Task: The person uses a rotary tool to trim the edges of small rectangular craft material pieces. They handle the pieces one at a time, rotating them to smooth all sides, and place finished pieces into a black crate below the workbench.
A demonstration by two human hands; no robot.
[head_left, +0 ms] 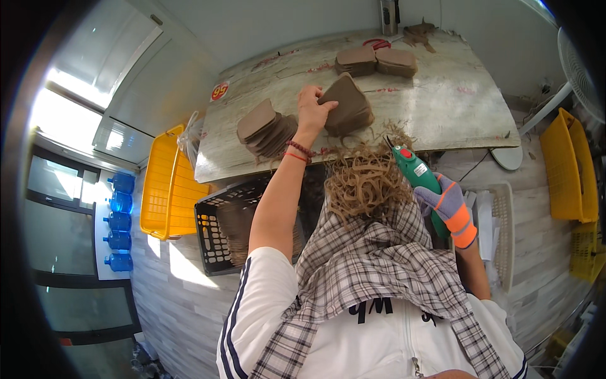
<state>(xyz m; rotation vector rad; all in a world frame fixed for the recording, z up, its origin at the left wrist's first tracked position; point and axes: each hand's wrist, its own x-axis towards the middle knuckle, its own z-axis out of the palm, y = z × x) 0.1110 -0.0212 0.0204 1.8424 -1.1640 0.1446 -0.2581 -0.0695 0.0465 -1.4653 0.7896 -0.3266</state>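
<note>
My bare left hand [314, 112], with a beaded bracelet and a red cord at the wrist, is closed on the left edge of a stack of brown flat pieces with rounded corners [350, 107]. The stack stands tilted near the table's front edge, my thumb on its face. In a grey and orange glove, my right hand [449, 207] is wrapped round a green handheld power cutter [411, 165] with a red button. Its dark pointed tip is just above the table edge, apart from the stack. Curly brown trimmings [366, 183] pile up on my checked apron [372, 252].
A fanned stack [265, 129] lies left on the worn table [442, 95]; two neat stacks [355, 61] sit farther back near red-handled scissors [377, 43]. A black crate [211, 234] and yellow crate [167, 183] stand left. At right are a white basket [503, 234] and a fan [577, 69].
</note>
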